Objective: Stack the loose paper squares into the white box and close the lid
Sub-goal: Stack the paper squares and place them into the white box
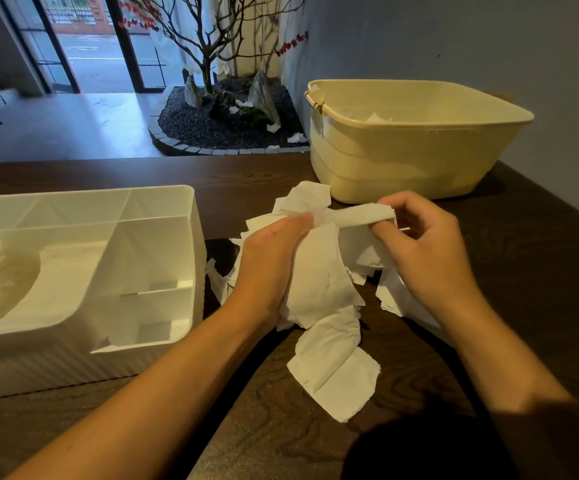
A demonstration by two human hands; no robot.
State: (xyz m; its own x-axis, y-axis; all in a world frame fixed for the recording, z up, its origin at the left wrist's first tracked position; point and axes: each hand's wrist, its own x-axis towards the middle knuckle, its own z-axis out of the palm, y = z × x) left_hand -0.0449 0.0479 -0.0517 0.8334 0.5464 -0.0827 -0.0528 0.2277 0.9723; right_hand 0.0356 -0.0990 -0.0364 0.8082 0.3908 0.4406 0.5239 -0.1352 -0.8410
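1. Between your two hands, above the middle of the table, a crumpled strip of white tissue paper (354, 216) is stretched. Your left hand (274, 251) pinches its left end, and your right hand (430, 244) curls its fingers round the right end.
2. Under your hands lies the heap of loose white paper squares (319, 289), trailing nearer to you on the dark wood-grain table (530, 271).
3. Just left of the heap stands the white plastic box with inner compartments (163, 258), its top open.
4. You appear to be at the gathering step: smoothing one piece before stacking. Most squares lie outside the box, so the task looks early.
5. Next, you need to flatten this piece, square it with the others, and carry the stack left into a compartment.
6. The box's left part is cut off, and I cannot tell which part is the lid.
7. A cream plastic tub (416, 140) stands far right, its contents mostly hidden.
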